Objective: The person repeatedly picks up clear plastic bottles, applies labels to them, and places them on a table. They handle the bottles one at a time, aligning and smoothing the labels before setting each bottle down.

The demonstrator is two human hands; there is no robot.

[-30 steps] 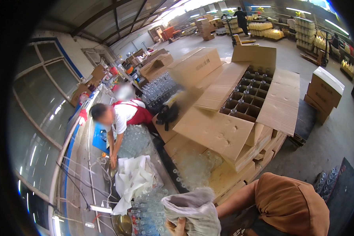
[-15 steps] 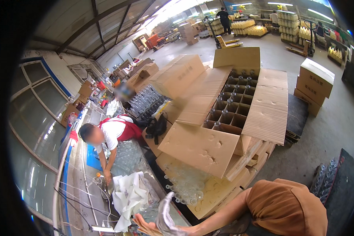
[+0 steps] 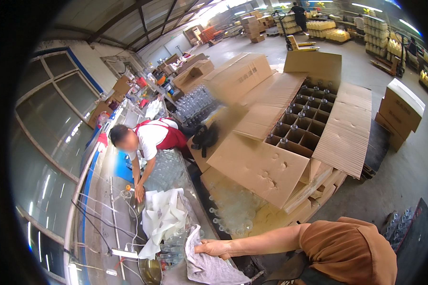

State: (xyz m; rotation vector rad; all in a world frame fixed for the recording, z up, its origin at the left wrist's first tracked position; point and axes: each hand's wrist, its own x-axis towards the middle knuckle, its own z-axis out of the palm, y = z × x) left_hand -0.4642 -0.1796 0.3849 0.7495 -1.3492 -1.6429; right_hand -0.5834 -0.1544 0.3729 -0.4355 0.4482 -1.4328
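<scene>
My right hand (image 3: 215, 248) reaches in from the right under a brown sleeve, its fingers closed on a greyish-white cloth (image 3: 209, 270). The cloth hangs and spreads over the near end of the work counter. Just beyond it lie crumpled white sheets (image 3: 162, 218), with clear glass bottles (image 3: 173, 249) partly under them. A round metallic bowl-like thing (image 3: 150, 270) sits to the left of the cloth. My left hand is out of view.
An open carton (image 3: 261, 164) with dividers holds several glass bottles. More bottles (image 3: 238, 209) stand beside it. Across the counter a person in a red apron (image 3: 152, 137) leans in, arms extended. Loose cables (image 3: 104, 225) run along the left side. Stacked boxes (image 3: 399, 111) stand at right.
My right hand has gone from outstretched fingers to a closed grip on the cloth, which now hangs spread out below it. The view has shifted, so the surroundings appear further right.
</scene>
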